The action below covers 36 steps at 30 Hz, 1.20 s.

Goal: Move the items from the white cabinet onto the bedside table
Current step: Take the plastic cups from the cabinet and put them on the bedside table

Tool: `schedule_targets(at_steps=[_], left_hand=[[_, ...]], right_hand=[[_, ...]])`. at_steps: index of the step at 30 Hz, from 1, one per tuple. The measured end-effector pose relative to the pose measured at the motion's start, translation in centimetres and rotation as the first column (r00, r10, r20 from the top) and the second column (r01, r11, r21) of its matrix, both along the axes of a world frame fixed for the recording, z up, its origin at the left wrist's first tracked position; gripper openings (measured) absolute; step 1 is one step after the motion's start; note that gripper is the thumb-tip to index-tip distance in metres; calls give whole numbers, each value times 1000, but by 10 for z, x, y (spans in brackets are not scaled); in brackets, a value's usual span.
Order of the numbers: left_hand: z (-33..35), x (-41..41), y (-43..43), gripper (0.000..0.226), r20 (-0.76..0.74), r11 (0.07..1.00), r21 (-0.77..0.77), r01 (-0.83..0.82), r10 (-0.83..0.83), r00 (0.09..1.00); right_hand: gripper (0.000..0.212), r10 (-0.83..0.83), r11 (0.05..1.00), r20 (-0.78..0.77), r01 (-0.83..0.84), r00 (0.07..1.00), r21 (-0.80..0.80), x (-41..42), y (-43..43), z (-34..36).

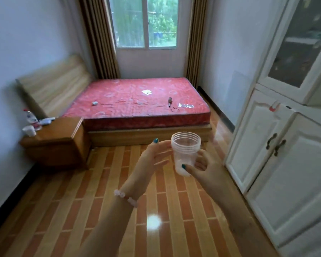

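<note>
Tiled bedroom floor (100,201) lies below, white cabinet (295,164) at right, bedside table (59,134) at far left. Right hand (206,167) grips the clear jar (185,145) by its lower half in mid-air — thumb in front — while the left hand (152,160), fingers straight, sits just beside its rim.

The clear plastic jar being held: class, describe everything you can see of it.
The clear plastic jar is see-through, with ridged screw threads around its open, lidless mouth. It narrows slightly toward a whitish base and looks empty. It is held roughly upright above the floor. The right hand grips its lower part, thumb across the front; the left hand, fingers straight, reaches its upper side, contact uncertain.
</note>
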State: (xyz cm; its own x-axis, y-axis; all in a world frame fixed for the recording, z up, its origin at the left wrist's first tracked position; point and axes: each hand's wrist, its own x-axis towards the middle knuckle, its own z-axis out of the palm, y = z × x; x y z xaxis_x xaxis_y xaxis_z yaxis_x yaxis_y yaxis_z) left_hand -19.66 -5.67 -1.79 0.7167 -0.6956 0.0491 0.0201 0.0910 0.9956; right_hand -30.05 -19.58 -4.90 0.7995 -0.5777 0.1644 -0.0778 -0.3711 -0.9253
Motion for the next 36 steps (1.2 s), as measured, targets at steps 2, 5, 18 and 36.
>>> schedule_targets(at_steps=[2, 5, 18, 36], left_hand=[[3, 34, 25, 47, 5, 998, -1, -64, 64, 998], [6, 81, 64, 45, 29, 987, 12, -163, 163, 986], [-14, 205, 191, 48, -104, 856, 51, -514, 517, 850], [-13, 450, 225, 42, -77, 647, 73, -759, 763, 642]], right_hand=[[57, 63, 998, -3, -63, 998, -15, 42, 19, 3], [53, 164, 986, 6, -164, 986, -13, 103, 51, 7], [50, 541, 841, -17, -541, 841, 35, 286, 157, -7], [49, 762, 647, -26, -758, 647, 89, 592, 197, -19]])
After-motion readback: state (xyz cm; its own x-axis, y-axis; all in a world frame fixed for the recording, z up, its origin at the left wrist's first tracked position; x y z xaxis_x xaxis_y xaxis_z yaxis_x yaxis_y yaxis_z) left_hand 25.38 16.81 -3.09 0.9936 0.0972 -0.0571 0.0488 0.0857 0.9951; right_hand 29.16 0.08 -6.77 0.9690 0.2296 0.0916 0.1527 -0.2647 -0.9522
